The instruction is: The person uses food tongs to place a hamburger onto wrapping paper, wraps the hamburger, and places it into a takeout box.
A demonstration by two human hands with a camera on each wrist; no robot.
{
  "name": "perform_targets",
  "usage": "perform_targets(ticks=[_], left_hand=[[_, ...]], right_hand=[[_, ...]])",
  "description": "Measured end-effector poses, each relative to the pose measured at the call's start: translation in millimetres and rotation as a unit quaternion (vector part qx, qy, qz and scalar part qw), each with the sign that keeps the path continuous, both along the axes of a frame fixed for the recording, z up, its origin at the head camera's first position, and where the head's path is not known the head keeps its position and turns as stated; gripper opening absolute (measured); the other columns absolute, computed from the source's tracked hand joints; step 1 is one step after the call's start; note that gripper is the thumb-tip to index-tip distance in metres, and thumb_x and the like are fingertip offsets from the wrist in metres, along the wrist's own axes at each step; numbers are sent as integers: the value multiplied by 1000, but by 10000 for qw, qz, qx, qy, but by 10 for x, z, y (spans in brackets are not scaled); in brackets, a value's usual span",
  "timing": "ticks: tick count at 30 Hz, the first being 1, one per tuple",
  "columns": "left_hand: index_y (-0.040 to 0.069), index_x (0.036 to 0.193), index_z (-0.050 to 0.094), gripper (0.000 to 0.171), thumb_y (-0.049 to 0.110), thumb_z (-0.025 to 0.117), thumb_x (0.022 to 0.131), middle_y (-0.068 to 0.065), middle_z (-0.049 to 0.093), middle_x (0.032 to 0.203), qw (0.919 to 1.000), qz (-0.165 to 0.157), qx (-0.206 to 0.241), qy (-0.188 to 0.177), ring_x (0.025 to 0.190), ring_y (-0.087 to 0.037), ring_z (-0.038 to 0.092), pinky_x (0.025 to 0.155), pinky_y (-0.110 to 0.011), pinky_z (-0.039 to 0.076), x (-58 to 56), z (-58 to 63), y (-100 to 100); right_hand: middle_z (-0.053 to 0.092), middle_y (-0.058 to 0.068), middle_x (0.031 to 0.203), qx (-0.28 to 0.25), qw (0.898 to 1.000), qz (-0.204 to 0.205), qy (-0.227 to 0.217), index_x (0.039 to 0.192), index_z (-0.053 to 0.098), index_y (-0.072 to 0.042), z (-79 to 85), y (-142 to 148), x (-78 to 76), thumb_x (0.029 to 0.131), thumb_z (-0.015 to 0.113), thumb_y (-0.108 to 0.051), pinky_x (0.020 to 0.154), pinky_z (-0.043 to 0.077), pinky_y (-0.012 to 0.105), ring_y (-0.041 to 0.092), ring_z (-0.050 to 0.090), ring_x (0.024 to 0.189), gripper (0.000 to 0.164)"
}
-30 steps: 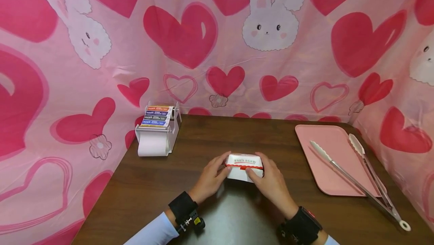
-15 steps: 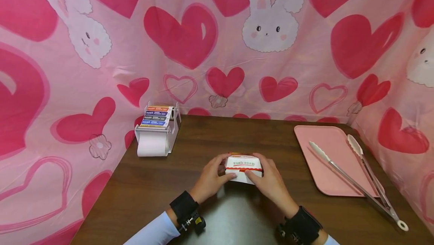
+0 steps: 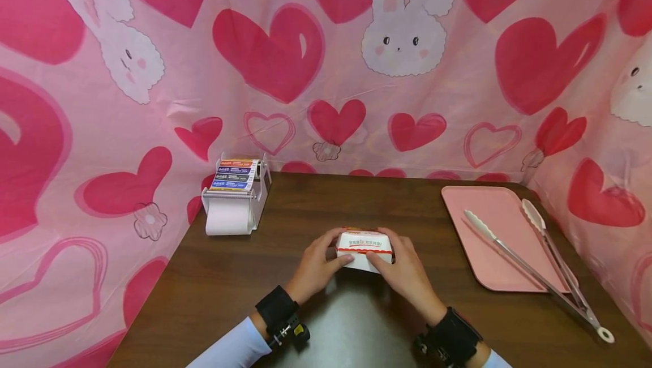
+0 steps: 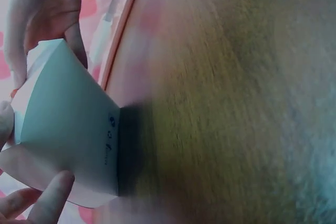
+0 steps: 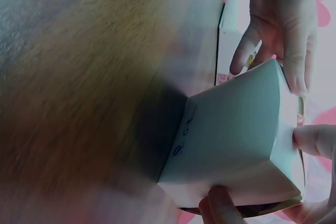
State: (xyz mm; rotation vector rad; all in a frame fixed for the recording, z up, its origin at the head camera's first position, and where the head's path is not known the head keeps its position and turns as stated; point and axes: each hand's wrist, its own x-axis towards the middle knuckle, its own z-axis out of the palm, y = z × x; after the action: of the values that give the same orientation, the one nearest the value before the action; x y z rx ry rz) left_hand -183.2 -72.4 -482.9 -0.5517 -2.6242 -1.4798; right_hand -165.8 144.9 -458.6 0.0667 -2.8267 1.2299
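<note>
A small white cardboard food box (image 3: 363, 242) with a wavy red trim and printed lettering stands at mid-table in the head view. My left hand (image 3: 314, 269) grips its left side, thumb on the front face. From the right, my right hand (image 3: 407, 272) holds it with fingers along the side and thumb at the front near the red trim. The left wrist view shows the box's plain near wall (image 4: 73, 114) with small dark print by its bottom edge, close over the wood. Fingertips press its side walls in both wrist views. The box's inside is hidden.
A label dispenser (image 3: 229, 215) with a roll of colourful printed stickers stands at the back left. To the right lies a pink tray (image 3: 484, 255), with metal tongs (image 3: 532, 270) across it and over its front edge. A pink heart-and-rabbit curtain (image 3: 285, 56) surrounds the dark wooden table (image 3: 204, 300).
My left thumb has moved from the box's left edge onto its front face. The box has shifted very slightly left, and more of its coloured top shows at the back. Both hands keep holding it.
</note>
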Motion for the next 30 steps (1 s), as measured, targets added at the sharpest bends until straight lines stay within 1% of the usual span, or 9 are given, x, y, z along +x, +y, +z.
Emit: perform_targets(ticks=[2, 5, 7, 10, 15, 19, 22, 25, 30], left_hand=[[23, 145, 51, 64, 31, 79, 88, -2, 62, 132, 10000, -16, 29, -2, 116, -19, 62, 95, -40, 54, 1, -2, 2], [22, 145, 51, 64, 30, 79, 89, -3, 61, 133, 10000, -18, 47, 27, 117, -18, 62, 94, -37, 55, -6, -15, 9], [21, 145, 51, 64, 29, 79, 89, -4, 61, 133, 10000, -15, 65, 61, 118, -19, 63, 93, -35, 55, -11, -26, 13], [20, 145, 51, 64, 27, 79, 89, -5, 61, 133, 9999, -4, 103, 52, 118, -19, 62, 93, -35, 55, -9, -34, 15], [18, 145, 52, 65, 27, 80, 88, -7, 61, 134, 9999, 62, 117, -5, 120, -21, 61, 95, -37, 55, 0, -29, 13], [17, 146, 51, 65, 29, 79, 88, -7, 61, 135, 9999, 134, 30, -32, 121, -22, 60, 97, -39, 54, 7, -12, 17], [16, 147, 50, 66, 30, 78, 89, -8, 61, 135, 9999, 105, 7, -91, 121, -22, 59, 96, -39, 54, 21, -2, 22], [16, 148, 48, 67, 32, 77, 90, -9, 60, 136, 9998, 81, 0, -157, 121, -23, 59, 95, -39, 54, 38, 4, 31], [16, 147, 49, 67, 33, 77, 89, -10, 59, 137, 9997, 167, -13, -162, 122, -26, 57, 97, -43, 53, 56, 10, 47]], right_hand=[[51, 21, 131, -87, 10000, 15, 10, 144, 52, -19, -1, -6, -14, 89, 77, -33, 85, 50, 50, 35, 57, 109, 62], [49, 21, 130, -365, 9993, 90, -31, 143, 53, -19, 7, -5, -32, 89, 78, -31, 85, 49, 48, 35, 55, 112, 61], [47, 21, 131, -602, 9980, 151, -116, 143, 54, -20, 11, 1, -46, 89, 78, -29, 85, 48, 46, 35, 53, 114, 60], [45, 20, 132, -807, 9963, 178, -241, 143, 54, -21, 17, 1, -55, 88, 78, -29, 86, 45, 44, 35, 50, 116, 60], [44, 20, 133, -794, 9960, 244, -334, 145, 52, -22, 6, 3, -44, 89, 77, -30, 88, 44, 44, 34, 48, 119, 62], [44, 20, 134, -745, 9964, 270, -293, 146, 50, -22, -20, -1, -43, 90, 76, -35, 87, 45, 46, 34, 47, 119, 63], [43, 20, 134, -742, 9966, 200, -296, 146, 50, -22, -37, -13, -50, 90, 77, -38, 88, 44, 45, 35, 49, 117, 64], [42, 19, 135, -765, 9966, 100, -300, 144, 51, -22, -50, -29, -57, 89, 78, -36, 88, 44, 45, 35, 51, 116, 62], [41, 22, 136, -831, 9963, -5, -228, 142, 53, -20, -67, -56, -64, 89, 78, -35, 89, 45, 49, 38, 52, 115, 61]])
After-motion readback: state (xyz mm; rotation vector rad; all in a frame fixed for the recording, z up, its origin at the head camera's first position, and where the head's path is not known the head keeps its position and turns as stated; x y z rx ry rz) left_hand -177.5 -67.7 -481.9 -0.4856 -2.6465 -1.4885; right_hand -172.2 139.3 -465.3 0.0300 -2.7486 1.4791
